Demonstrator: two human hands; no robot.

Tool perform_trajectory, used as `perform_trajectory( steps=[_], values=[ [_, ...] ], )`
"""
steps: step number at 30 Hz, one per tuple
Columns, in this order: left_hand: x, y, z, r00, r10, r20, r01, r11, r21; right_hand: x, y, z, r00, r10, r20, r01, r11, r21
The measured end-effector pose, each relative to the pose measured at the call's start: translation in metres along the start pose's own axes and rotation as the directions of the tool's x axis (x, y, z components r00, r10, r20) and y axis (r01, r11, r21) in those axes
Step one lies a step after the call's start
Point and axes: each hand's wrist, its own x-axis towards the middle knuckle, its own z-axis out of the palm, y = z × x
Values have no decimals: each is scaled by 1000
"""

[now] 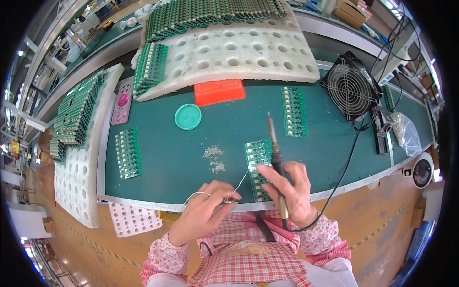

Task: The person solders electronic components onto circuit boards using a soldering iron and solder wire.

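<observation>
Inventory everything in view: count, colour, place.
worktop: one, green, centre
loose circuit boards: at least four, green, worktop
racked circuit boards: many, green, foam racks
foam racks: two, white, far and left
perforated panel: one, pinkish, below worktop
box: one, red, far side
round dish: one, green, left of box
flat case: one, pink, far left
tiny parts: many, pale, centre
fan: one, black, far right
stand: one, black, beside bag
bag: one, clear, right edge
background items: many, mixed, unclear
soldering iron: one, dark, right hand
wire: one, silvery, left hand
apron: one, checked red, near side
left hand: one, bare, near edge
right hand: one, bare, near centre board
</observation>
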Motion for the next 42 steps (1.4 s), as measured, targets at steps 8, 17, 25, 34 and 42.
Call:
perform_trajectory(
  steps=[8,17,25,34,42],
  values=[
    [-5,0,5,996,60,67,-75,969,237,-1,-2,13,995,-57,84,52,997,62],
    [-8,-13,28,997,66,-44,-52,965,258,-34,9,14,990,139,-7,-137,982,132],
    [-4,-37,15,859,-142,-491,194,980,55,-39,11,14,972,208,-107,-189,969,158],
    [-2,-50,8,876,-173,-450,263,953,147,-40,10,13,968,227,-106,-208,964,163],
    [4,-48,7,902,-95,-421,221,939,262,-41,10,13,966,242,-97,-224,960,167]
  ],
)
